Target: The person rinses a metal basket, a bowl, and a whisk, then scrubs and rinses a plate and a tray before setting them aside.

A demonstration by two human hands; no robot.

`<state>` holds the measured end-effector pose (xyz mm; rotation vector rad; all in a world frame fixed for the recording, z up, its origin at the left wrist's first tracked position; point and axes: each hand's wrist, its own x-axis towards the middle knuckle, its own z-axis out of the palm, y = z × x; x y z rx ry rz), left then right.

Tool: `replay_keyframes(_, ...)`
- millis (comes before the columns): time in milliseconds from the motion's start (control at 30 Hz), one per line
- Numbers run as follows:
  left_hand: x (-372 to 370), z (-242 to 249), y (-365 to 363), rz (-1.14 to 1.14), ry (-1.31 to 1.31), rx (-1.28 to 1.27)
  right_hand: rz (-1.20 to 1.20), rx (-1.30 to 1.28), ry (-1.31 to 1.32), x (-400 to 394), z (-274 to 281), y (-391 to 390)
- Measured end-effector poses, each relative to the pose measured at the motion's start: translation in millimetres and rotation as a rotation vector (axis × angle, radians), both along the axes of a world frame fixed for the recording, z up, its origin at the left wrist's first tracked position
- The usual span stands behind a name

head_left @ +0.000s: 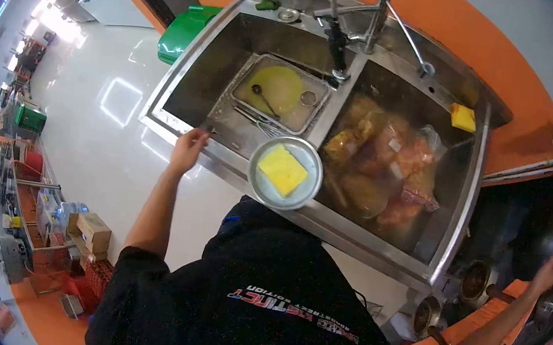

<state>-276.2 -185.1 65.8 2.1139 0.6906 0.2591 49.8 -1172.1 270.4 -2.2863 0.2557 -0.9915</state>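
Two basins: the steel sink (202, 47) has a left basin holding a tray (243, 77) with a yellow plate (277, 89); the right holds bagged food (382, 162).
Front rim: a steel bowl (285, 172) with a yellow sponge (282, 170) sits here, just beside the left hand.
Left hand (187, 149): arm outstretched, fingers loosely curled on the rim, holding nothing.
Right hand (549, 273): arm flung wide toward the stove; grip cannot be made out.
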Motion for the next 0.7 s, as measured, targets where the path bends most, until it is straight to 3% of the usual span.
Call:
replay_keyframes(33,23,-3,2,-0.040,-0.004,0.034,0.183,0.084,0.022,3,-11,46)
replay_keyframes(67,48,-1,2,-0.100,0.033,0.019,0.182,0.064,0.051,-10,-6,147)
replay_keyframes(167,119,-76,43,-0.306,0.011,0.081,0.468,0.171,0.210,-38,-12,358)
replay_keyframes(200,145,-94,50,-0.415,0.141,0.124,0.533,0.060,0.245,-45,-18,416)
replay_keyframes(300,212,-191,85,-0.860,0.456,0.343,0.700,0.181,0.400,-66,-29,574)
replay_keyframes(333,234,-202,93,-0.879,0.442,0.332,0.717,0.201,0.452,-64,-36,616)
replay_keyframes(400,251,-225,87,-0.829,0.676,0.599,0.756,0.244,0.533,-53,-52,685)
replay_keyframes(467,280,-257,98,-0.990,0.847,0.553,0.752,0.275,0.602,-29,-77,744)
replay_keyframes(533,271,-298,105,-0.804,0.756,0.397,0.807,0.289,0.495,-6,-105,790)
replay_keyframes(567,266,-284,107,-0.826,0.768,0.386,0.789,0.291,0.516,2,-117,806)
replay_keyframes(633,258,-255,108,-0.941,0.698,0.514,0.731,0.720,0.541,7,-139,824)
replay_keyframes(700,242,-277,115,-0.985,0.610,0.576,0.593,0.614,0.606,-11,-147,825)
